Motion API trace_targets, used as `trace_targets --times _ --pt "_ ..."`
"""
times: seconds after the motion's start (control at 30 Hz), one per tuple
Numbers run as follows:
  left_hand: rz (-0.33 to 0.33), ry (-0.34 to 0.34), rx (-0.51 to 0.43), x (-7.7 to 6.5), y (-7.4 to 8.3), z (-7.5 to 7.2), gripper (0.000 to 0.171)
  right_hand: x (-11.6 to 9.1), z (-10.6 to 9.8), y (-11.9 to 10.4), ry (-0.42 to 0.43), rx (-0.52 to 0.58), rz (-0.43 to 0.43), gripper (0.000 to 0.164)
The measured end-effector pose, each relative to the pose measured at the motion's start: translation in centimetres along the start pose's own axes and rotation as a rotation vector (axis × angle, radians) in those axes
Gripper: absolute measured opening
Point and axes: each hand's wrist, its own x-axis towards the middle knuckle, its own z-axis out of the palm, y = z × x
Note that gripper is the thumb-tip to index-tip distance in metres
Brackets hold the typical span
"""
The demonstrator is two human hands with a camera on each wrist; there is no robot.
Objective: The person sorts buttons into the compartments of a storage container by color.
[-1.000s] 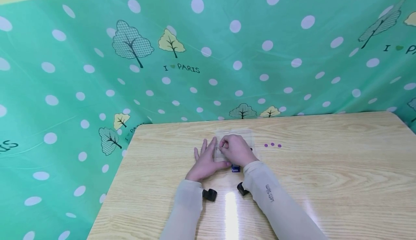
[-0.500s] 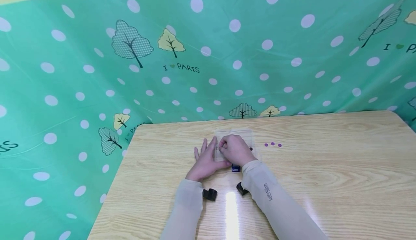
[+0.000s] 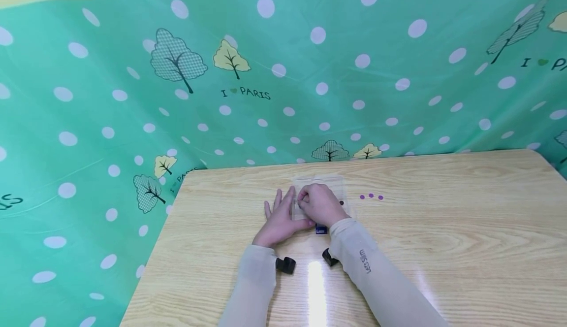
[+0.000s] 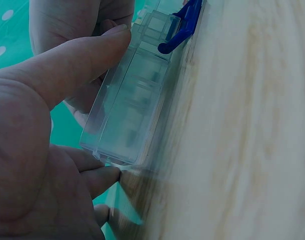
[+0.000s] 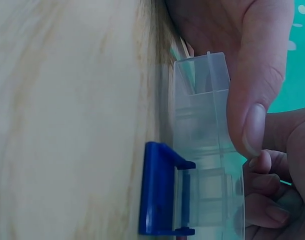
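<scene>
A: Made out the left hand (image 3: pixel 281 222)?

B: Yes, saw it resting around the near left corner of a clear plastic box (image 3: pixel 330 181), fingers spread and straight. Found the thumb, in the left wrist view, lying against the upper edge of the front wall.

A: And the right?

B: Saw the right hand (image 3: pixel 322 204) above the box, fingers curled, thumb and fingertips pressed together. Could not tell anything between them — too small and too hidden.

A: Saw the box set where, exactly?

B: Found it on the wooden table (image 3: pixel 443 228), between both hands, near the far edge. Noted a blue clip (image 5: pixel 157 190) at the front wall, touching the plastic, just to the right of the left thumb.

A: Noticed anything about it?

B: Counted three small purple discs (image 3: pixel 371 195) on the table to the right, apart from the box. Picked out a small dark disc (image 3: pixel 341 202) just beside the right hand, but could not tell the compartment, if any.

A: And farther out?

B: Saw pale sleeves (image 3: pixel 381 287) on both forearms, black devices (image 3: pixel 288 265) at the wrists — and, behind the table, a green cloth (image 3: pixel 283 95) with pale dots and printed trees.
</scene>
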Motion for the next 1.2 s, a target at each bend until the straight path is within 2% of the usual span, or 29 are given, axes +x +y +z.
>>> trace_targets --times 0.33,0.57,1.03,1.2 --pt "-0.007 -0.002 0.016 0.0 0.0 0.1 0.115 -0.4 -0.7 -0.1 0.006 0.056 0.007 0.004" --pt "-0.015 0.001 0.016 0.0 0.0 0.2 0.114 -0.9 -1.8 0.4 0.045 0.071 -0.006 0.006" --pt "-0.036 0.004 -0.015 -0.1 0.0 0.1 0.113 -1.7 -3.8 2.4 0.053 0.096 0.078 0.004" --pt "-0.041 0.005 -0.022 -0.2 0.1 0.1 0.114 -2.1 -4.5 2.7 0.068 0.089 0.075 0.004"
